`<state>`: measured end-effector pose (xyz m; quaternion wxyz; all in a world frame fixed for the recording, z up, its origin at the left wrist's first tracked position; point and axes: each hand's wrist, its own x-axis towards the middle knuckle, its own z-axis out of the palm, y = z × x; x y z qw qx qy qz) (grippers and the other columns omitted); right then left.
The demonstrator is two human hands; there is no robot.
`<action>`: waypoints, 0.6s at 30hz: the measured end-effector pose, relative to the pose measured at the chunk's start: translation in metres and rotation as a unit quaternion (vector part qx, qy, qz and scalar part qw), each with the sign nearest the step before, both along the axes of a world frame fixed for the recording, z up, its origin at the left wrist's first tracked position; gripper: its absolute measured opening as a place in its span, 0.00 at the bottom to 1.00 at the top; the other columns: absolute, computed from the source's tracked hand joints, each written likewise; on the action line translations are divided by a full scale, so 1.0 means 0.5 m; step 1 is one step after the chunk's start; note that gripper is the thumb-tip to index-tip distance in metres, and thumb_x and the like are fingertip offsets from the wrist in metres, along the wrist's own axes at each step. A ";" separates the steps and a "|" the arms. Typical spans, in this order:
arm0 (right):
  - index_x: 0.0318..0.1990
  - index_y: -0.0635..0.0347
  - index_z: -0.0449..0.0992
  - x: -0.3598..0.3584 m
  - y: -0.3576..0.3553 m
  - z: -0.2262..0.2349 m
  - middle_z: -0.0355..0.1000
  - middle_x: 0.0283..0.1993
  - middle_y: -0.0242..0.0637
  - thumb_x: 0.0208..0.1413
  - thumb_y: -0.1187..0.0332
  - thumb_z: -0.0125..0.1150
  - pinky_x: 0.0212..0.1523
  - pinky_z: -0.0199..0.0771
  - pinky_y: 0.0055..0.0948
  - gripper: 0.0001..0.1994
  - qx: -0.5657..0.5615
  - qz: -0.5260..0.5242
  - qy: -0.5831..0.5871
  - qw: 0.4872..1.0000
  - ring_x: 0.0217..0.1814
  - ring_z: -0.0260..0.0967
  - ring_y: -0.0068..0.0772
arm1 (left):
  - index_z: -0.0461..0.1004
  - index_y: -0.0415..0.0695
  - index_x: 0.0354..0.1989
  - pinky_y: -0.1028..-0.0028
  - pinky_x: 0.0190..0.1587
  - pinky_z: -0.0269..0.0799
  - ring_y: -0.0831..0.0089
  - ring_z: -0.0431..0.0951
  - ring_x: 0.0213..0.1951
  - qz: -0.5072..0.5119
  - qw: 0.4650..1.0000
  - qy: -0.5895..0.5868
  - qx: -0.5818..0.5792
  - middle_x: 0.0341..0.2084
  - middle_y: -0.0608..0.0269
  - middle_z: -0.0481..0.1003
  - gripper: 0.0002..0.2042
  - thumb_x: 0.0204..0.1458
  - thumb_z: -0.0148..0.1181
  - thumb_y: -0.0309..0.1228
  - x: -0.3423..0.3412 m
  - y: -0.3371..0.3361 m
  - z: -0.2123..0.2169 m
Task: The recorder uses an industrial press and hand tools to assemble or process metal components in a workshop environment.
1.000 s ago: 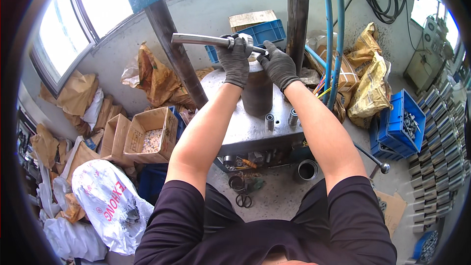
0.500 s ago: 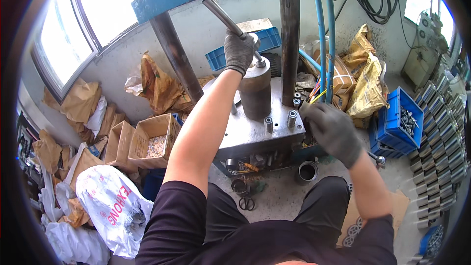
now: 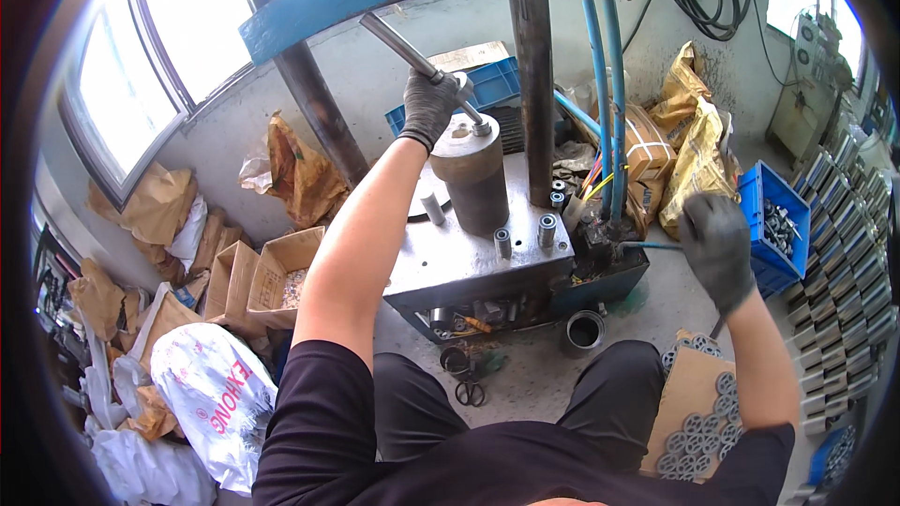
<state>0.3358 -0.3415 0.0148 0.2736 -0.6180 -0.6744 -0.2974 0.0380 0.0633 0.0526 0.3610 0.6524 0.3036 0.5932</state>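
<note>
Flanking the left hand, brown bags and blue crate.

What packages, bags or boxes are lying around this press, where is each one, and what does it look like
White plastic sack: floor, lower left; crumpled, red print.
Open cardboard box: left of the press; brown, small pale parts inside.
Yellow-brown bags: right of the press; crumpled, piled.
Blue crate: far right, beyond the gloved right hand; rectangular, holds metal parts.
Blue crate: behind the press, past the left hand.

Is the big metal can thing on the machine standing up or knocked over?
Standing up. The dark metal cylinder rests on its flat end on the grey machine plate, round top facing upward, beside the left hand gripping the steel bar.
</note>
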 end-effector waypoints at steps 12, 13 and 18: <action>0.38 0.62 0.82 0.086 0.223 0.064 0.78 0.39 0.49 0.62 0.46 0.66 0.47 0.78 0.48 0.23 -0.017 -0.052 0.076 0.996 0.43 0.79 0.54 | 0.66 0.37 0.44 0.69 0.37 0.84 0.69 0.85 0.34 0.076 0.995 0.070 -0.004 0.31 0.57 0.78 0.13 0.57 0.65 0.27 0.037 -0.117 0.062; 0.38 0.62 0.82 0.086 0.221 0.065 0.79 0.39 0.49 0.62 0.48 0.66 0.47 0.79 0.48 0.22 -0.023 -0.050 0.078 0.995 0.44 0.79 0.54 | 0.67 0.37 0.44 0.68 0.38 0.84 0.68 0.86 0.34 0.099 0.990 0.101 0.002 0.31 0.55 0.79 0.15 0.56 0.66 0.29 0.036 -0.119 0.064; 0.42 0.62 0.82 0.078 0.218 0.064 0.79 0.42 0.49 0.62 0.58 0.64 0.51 0.79 0.49 0.14 -0.021 -0.054 0.071 0.996 0.47 0.79 0.53 | 0.68 0.37 0.45 0.66 0.37 0.86 0.63 0.88 0.34 0.119 0.979 0.163 0.039 0.32 0.51 0.81 0.15 0.56 0.66 0.29 0.033 -0.068 0.061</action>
